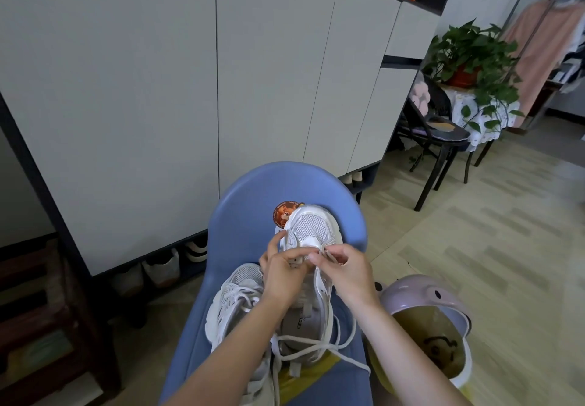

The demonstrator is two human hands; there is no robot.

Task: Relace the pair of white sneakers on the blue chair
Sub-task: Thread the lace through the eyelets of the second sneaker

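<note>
So, two white sneakers sitting on the blue chair (253, 190), both toes pointing toward the backrest at 12 o'clock. The right-hand sneaker (311, 225) is the one being worked on: mesh toe panel, shiny silvery overlays, chunky white sole, tongue area open so you can see the grey insole with some lettering. Its white lace (316, 347) is mostly out, lying in loose loops across the heel end and trailing off toward 5 o'clock over the seat. The left-hand sneaker (235, 307) lies just beside it at 9 o'clock, touching it, and has lacing criss-crossed over its tongue.

Hard to see: the lower eyelets of the right-hand sneaker are covered by both hands, and the heel of the left-hand one is hidden under the forearm. Something yellow pokes out under the shoes; can't tell what it is.

Grip-wise, the left hand (283, 274) has its fingers curled around the vamp of the right-hand sneaker, thumb up along its side. The right hand (345, 268) pinches a bit of lace between thumb and fingertips right at the eyelets near the toe.

A pink bin (421, 294) sits at 3 o'clock of the chair on the floor.
</note>
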